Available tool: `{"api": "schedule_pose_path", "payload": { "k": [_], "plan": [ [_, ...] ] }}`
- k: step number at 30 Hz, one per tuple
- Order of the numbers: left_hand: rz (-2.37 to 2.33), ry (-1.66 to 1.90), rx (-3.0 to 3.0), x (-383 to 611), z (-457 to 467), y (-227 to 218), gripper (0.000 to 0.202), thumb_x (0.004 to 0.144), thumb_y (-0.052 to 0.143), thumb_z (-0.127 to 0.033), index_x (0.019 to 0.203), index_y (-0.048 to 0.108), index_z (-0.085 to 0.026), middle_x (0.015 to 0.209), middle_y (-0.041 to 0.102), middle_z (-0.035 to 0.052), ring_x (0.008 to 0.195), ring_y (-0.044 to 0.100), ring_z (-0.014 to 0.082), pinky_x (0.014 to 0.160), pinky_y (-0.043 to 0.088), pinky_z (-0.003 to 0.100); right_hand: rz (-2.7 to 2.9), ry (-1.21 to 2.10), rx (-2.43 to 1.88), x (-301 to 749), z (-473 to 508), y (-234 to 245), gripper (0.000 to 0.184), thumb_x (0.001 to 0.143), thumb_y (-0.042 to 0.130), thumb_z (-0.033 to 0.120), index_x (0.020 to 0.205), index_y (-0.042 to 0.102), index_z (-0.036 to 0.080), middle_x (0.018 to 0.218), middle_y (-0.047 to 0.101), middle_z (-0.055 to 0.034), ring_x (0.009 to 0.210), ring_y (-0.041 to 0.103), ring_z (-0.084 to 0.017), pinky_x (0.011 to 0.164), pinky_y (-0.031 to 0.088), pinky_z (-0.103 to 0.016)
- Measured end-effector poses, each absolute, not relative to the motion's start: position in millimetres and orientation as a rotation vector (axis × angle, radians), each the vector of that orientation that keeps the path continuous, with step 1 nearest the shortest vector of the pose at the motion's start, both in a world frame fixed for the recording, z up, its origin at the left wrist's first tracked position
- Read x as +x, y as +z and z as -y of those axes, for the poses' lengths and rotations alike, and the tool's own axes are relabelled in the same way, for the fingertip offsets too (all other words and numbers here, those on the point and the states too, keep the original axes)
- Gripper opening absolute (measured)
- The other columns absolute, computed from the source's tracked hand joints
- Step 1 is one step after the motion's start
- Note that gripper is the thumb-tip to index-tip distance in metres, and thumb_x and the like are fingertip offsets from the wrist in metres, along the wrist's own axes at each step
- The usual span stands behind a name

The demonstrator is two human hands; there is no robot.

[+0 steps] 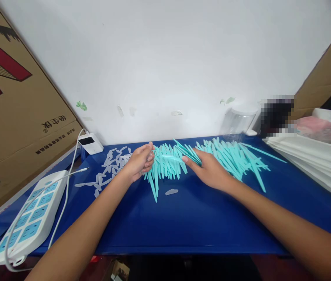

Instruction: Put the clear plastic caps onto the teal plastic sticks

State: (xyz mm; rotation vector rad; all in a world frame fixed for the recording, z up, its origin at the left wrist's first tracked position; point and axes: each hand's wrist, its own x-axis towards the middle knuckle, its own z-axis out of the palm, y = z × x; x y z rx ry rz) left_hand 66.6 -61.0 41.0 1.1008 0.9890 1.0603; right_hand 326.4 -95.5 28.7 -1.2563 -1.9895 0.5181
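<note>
A spread of thin turquoise plastic picks (pixel 229 156) lies across the back of the blue table (pixel 183 218). My right hand (pixel 209 169) rests on the pile's middle, its fingers pinched on a few turquoise picks (pixel 187 151). My left hand (pixel 138 162) is curled at the left end of a neater row of picks (pixel 165 166), closed on a small clear plastic cap (pixel 150 156). Several clear caps (pixel 111 166) are scattered left of that hand. One loose cap (pixel 171 191) lies in front of the row.
A white power strip (pixel 33 214) with its cable lies at the table's left edge, a white charger (pixel 91 143) behind it. A large cardboard box (pixel 13 117) leans at left. A clear jar (pixel 237 123) stands at the back; stacked white bags (pixel 317 160) lie at right.
</note>
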Motion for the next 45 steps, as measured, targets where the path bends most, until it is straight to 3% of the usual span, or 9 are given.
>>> {"api": "schedule_pose_path", "payload": {
  "k": [7,10,16,21,24,30,36,42,45],
  "plan": [
    [-1.075,0.679,2.021,73.6,86.9,58.5,0.041,0.100,0.057,-0.055,0.082,0.067,-0.019,0.066,0.057,0.0014,0.057,0.051,0.0125,0.052,0.036,0.023,1.887,0.509,-1.229,335.9,87.5,38.7,0.045,0.101,0.050,0.063,0.084,0.056,0.021,0.081,0.065,-0.0030,0.072,0.056,-0.021,0.067,0.041,-0.031],
    [-1.003,0.536,2.270,76.2,97.2,62.7,0.041,0.103,0.051,-0.052,0.086,0.069,-0.020,0.074,0.065,0.0045,0.063,0.055,0.0163,0.058,0.036,0.027,1.872,0.505,-1.234,337.5,86.7,42.5,0.047,0.101,0.050,0.064,0.083,0.056,0.021,0.082,0.066,-0.0037,0.072,0.055,-0.021,0.067,0.040,-0.031],
    [-0.961,0.278,2.422,74.8,103.5,59.1,0.034,0.098,0.062,-0.051,0.081,0.066,-0.021,0.065,0.063,0.0029,0.057,0.052,0.0177,0.056,0.028,0.030,1.890,0.483,-1.257,340.2,84.2,39.9,0.044,0.101,0.052,0.062,0.083,0.056,0.021,0.081,0.067,-0.0039,0.072,0.056,-0.022,0.067,0.041,-0.031],
    [-1.072,0.147,2.464,79.5,113.4,54.7,0.020,0.097,0.067,-0.045,0.101,0.068,-0.026,0.066,0.064,0.0007,0.063,0.058,0.0208,0.059,0.029,0.029,1.909,0.486,-1.281,340.5,83.8,39.0,0.044,0.101,0.052,0.060,0.081,0.056,0.021,0.079,0.067,-0.0046,0.073,0.059,-0.023,0.067,0.043,-0.032],
    [-1.122,0.134,2.451,81.7,118.3,52.1,0.019,0.094,0.072,-0.042,0.101,0.067,-0.026,0.069,0.065,0.0014,0.064,0.059,0.0214,0.060,0.029,0.030,1.906,0.483,-1.281,340.3,83.5,38.5,0.043,0.100,0.053,0.060,0.080,0.055,0.022,0.077,0.066,-0.0042,0.073,0.059,-0.023,0.066,0.043,-0.031],
    [-1.093,0.034,2.449,86.3,121.4,50.2,0.022,0.102,0.056,-0.043,0.100,0.065,-0.023,0.081,0.070,0.0068,0.071,0.061,0.0228,0.060,0.032,0.030,1.908,0.492,-1.272,340.2,82.6,39.9,0.042,0.101,0.053,0.057,0.078,0.052,0.022,0.075,0.062,-0.0020,0.069,0.055,-0.021,0.065,0.041,-0.031],
    [-1.063,0.228,2.425,78.5,107.2,58.3,0.037,0.107,0.041,-0.050,0.109,0.064,-0.022,0.079,0.066,0.0043,0.066,0.056,0.0194,0.062,0.035,0.029,1.923,0.514,-1.230,345.2,80.9,42.2,0.042,0.100,0.052,0.057,0.078,0.053,0.022,0.074,0.059,-0.0013,0.066,0.049,-0.019,0.062,0.036,-0.030],
    [-1.197,0.499,2.362,60.0,80.4,63.6,0.050,0.106,0.038,-0.057,0.091,0.066,-0.019,0.078,0.063,0.0024,0.066,0.053,0.0162,0.062,0.037,0.027,1.977,0.587,-1.184,351.6,78.0,42.9,0.045,0.098,0.055,0.062,0.080,0.055,0.021,0.075,0.057,-0.0004,0.071,0.051,-0.019,0.066,0.037,-0.029],
    [-1.314,0.570,2.480,55.4,71.9,56.8,0.047,0.107,0.040,-0.056,0.095,0.067,-0.019,0.076,0.064,0.0013,0.064,0.055,0.0162,0.061,0.035,0.027,1.980,0.610,-1.205,352.8,77.2,44.3,0.051,0.096,0.055,0.067,0.075,0.049,0.021,0.071,0.050,0.0012,0.068,0.046,-0.017,0.064,0.034,-0.029]
  ]
}}
